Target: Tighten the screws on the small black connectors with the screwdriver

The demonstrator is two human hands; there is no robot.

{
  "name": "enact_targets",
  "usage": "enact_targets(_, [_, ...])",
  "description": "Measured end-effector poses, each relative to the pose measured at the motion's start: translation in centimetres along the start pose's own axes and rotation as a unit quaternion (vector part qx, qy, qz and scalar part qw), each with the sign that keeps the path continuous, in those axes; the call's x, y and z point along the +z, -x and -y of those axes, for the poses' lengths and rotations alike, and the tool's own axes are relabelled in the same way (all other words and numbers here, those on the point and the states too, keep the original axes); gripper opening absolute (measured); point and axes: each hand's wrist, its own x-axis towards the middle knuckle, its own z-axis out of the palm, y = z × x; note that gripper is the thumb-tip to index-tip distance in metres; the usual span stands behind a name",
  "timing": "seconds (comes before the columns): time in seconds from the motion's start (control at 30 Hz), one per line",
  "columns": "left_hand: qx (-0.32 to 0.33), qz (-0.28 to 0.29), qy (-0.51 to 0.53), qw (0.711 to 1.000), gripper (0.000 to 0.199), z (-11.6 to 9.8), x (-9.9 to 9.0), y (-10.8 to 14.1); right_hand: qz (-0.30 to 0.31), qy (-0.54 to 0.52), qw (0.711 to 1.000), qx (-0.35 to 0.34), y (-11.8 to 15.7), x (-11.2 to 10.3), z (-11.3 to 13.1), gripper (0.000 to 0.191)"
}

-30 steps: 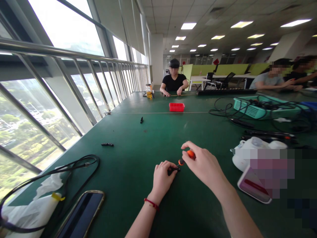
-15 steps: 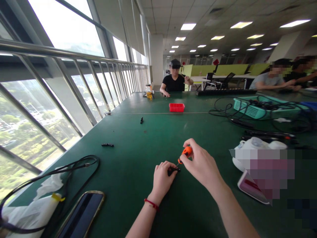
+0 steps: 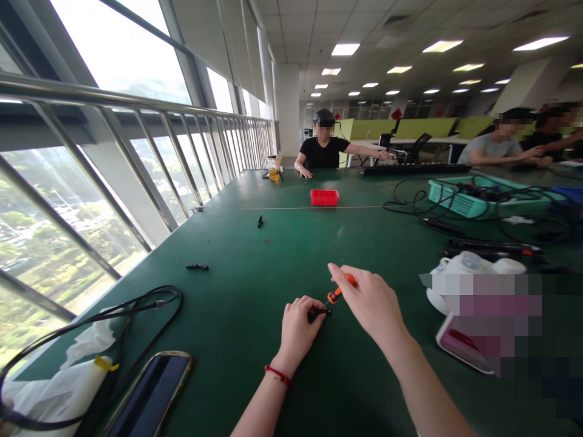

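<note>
My left hand [image 3: 301, 325] is closed on a small black part [image 3: 319, 312], pinning it to the green tabletop; the fingers cover much of it. My right hand [image 3: 371, 300] is wrapped around an orange-and-black screwdriver [image 3: 336, 295], its thumb raised along the handle's top end. The screwdriver slants down to the left, and its thin shaft meets the black part by my left fingertips. Two similar small black pieces lie apart from my hands: one piece [image 3: 197, 267] to the left, another piece [image 3: 260, 221] farther away.
A phone [image 3: 148, 394] and black cable [image 3: 175, 309] lie at left. Across the table are a red tray [image 3: 325, 198] and a seated person [image 3: 322, 149]. At right stand a teal basket [image 3: 460, 200] with cables and a white object [image 3: 469, 264], partly blurred out.
My right hand's grip on the screwdriver has shifted: the thumb is now up and the fingers have turned around the handle. My left hand stays put. The person opposite has stretched an arm sideways.
</note>
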Motion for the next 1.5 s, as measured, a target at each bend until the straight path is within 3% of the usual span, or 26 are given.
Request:
enact_targets(0.17, [-0.004,0.001,-0.003,1.0,0.01,0.0,-0.1,-0.1,-0.036,0.025,0.999,-0.002,-0.2,0.3,-0.4,0.022])
enact_targets(0.27, [0.0,0.002,-0.001,1.0,0.011,0.1,-0.1,-0.2,-0.026,0.012,0.999,-0.015,-0.2,0.3,-0.4,0.021])
enact_targets(0.4, [0.005,0.01,0.006,1.0,0.013,0.3,-0.1,-0.2,-0.007,0.018,1.0,-0.016,-0.3,0.1,-0.5,0.036])
enact_targets(0.5, [0.013,0.026,0.001,1.0,0.014,0.6,-0.3,-0.5,-0.024,0.024,0.999,-0.02,-0.2,-0.2,-0.6,0.017])
enact_targets(0.63, [0.028,0.059,0.003,0.998,0.012,0.8,-1.1,-1.0,-0.03,0.026,0.999,-0.032,-0.2,-0.5,-0.6,0.018])
enact_targets(0.77, [0.025,0.084,0.019,0.996,0.012,0.8,-1.6,-1.3,-0.009,0.053,0.998,-0.029,-0.2,-0.3,-0.6,0.037])
enact_targets(0.87, [0.024,0.073,0.014,0.997,0.013,0.9,-1.4,-1.2,-0.03,0.047,0.998,-0.039,-0.2,0.0,-0.4,0.019])
enact_targets(1.0, [0.036,0.054,-0.001,0.998,0.013,1.0,-1.0,-1.1,-0.046,0.025,0.997,-0.049,0.0,0.3,-0.1,0.022])
enact_targets(1.1, [0.036,0.051,-0.001,0.998,0.012,1.0,-1.0,-1.0,-0.029,0.037,0.998,-0.032,0.1,0.3,0.0,0.037])
enact_targets(1.23, [0.037,0.048,-0.001,0.998,0.011,0.8,-1.1,-0.8,-0.036,0.023,0.998,-0.039,0.4,0.2,-0.1,0.017])
enact_targets(1.4, [0.039,0.046,-0.005,0.998,0.011,0.6,-1.2,-0.6,0.008,-0.024,0.998,-0.054,0.8,-0.4,-0.2,0.021])
enact_targets(1.5, [0.038,0.042,-0.006,0.998,0.011,0.5,-1.3,-0.4,-0.004,-0.053,0.997,-0.055,1.0,-1.4,-0.6,0.027])
